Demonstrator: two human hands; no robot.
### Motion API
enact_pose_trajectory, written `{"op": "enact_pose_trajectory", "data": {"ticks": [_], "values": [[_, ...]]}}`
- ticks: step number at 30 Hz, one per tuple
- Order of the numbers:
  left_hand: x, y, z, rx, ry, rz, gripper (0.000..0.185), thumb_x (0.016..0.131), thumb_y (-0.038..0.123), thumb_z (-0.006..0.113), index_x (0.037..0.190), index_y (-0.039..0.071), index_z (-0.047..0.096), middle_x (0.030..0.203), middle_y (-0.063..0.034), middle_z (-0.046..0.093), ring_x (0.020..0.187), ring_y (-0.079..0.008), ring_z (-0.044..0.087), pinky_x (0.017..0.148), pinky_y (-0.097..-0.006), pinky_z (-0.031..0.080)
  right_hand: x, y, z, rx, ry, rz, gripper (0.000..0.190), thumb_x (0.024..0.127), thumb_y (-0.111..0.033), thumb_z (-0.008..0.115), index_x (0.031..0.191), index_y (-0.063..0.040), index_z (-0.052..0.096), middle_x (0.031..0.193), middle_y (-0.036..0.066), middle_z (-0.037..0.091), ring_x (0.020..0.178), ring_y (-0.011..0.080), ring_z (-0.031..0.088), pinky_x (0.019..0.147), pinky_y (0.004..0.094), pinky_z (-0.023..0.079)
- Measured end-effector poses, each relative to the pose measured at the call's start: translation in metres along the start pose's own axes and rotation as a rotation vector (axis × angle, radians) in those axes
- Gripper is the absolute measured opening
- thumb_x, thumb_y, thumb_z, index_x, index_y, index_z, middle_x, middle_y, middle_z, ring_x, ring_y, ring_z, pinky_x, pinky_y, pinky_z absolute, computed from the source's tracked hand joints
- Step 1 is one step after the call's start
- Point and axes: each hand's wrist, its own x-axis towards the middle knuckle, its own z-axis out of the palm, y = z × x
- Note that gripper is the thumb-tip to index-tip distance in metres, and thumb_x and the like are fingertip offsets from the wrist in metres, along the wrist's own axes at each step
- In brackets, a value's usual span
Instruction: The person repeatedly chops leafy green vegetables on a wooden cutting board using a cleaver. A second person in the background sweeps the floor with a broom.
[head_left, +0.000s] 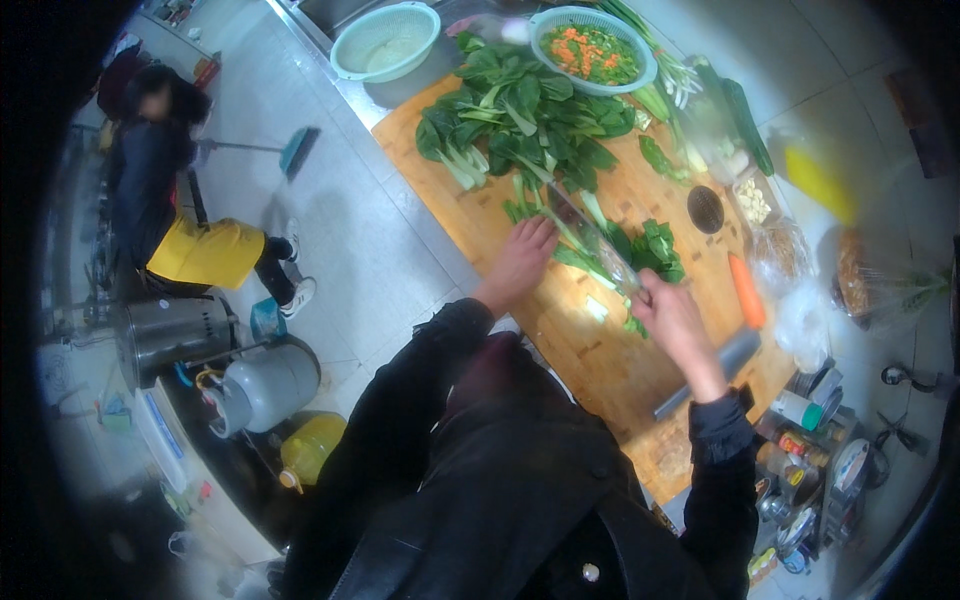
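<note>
My right hand (671, 315) grips the handle of a kitchen knife (589, 229). Its broad blade slants up and left across leafy green stalks (529, 196) on the wooden cutting board (600, 390). On the blade's left side, my left hand (525, 255) holds the stalks down, fingers close to the metal. Cut greens (661, 251) lie to the right of the blade, and a few pieces sit below it. Beyond both hands, a large heap of leafy greens (525, 112) covers the far part of the board. The undersides of my left fingers are hidden.
A second blade (712, 371) and a carrot (745, 291) lie at the board's right. Baskets stand behind: one pale (386, 41), one with chopped vegetables (592, 56). Seasoning bottles (791, 450) crowd the right. Left, a person (161, 180) holds a broom near a gas cylinder (270, 386).
</note>
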Motion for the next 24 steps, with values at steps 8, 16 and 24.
{"op": "enact_pose_trajectory", "data": {"ticks": [8, 16, 24], "values": [[0.007, 0.000, 0.000, -0.033, -0.060, -0.006, 0.043, 0.082, 0.008, 0.057, 0.124, -0.002, 0.060, 0.132, -0.0183, 0.056, 0.129, -0.0353, 0.048, 0.111, -0.0471, 0.036, 0.009, 0.003, 0.009, -0.029, 0.016, -0.035, 0.011, 0.087, -0.008, 0.060, 0.092, -0.003, 0.052, 0.069, 0.022, 0.056, 0.065, 0.0407, 0.058, 0.061, 0.0460, 0.047], [0.005, 0.003, -0.008, 0.026, -0.071, 0.039, 0.040, 0.086, 0.012, 0.055, 0.123, -0.001, 0.061, 0.130, -0.0172, 0.057, 0.129, -0.0335, 0.048, 0.111, -0.0459, 0.036, -0.037, 0.024, -0.029, -0.067, -0.038, 0.010, 0.011, 0.087, -0.011, 0.061, 0.091, -0.003, 0.055, 0.065, 0.015, 0.058, 0.059, 0.0315, 0.059, 0.058, 0.0411, 0.047], [-0.018, 0.064, -0.001, -0.141, -0.008, 0.227, 0.036, 0.089, 0.012, 0.052, 0.120, -0.003, 0.063, 0.124, -0.0171, 0.061, 0.119, -0.0339, 0.055, 0.104, -0.0452, 0.043, -0.070, 0.042, -0.053, -0.114, -0.121, 0.080, 0.012, 0.081, -0.008, 0.065, 0.090, -0.004, 0.059, 0.070, 0.021, 0.060, 0.070, 0.0434, 0.063, 0.063, 0.0470, 0.050]]}}
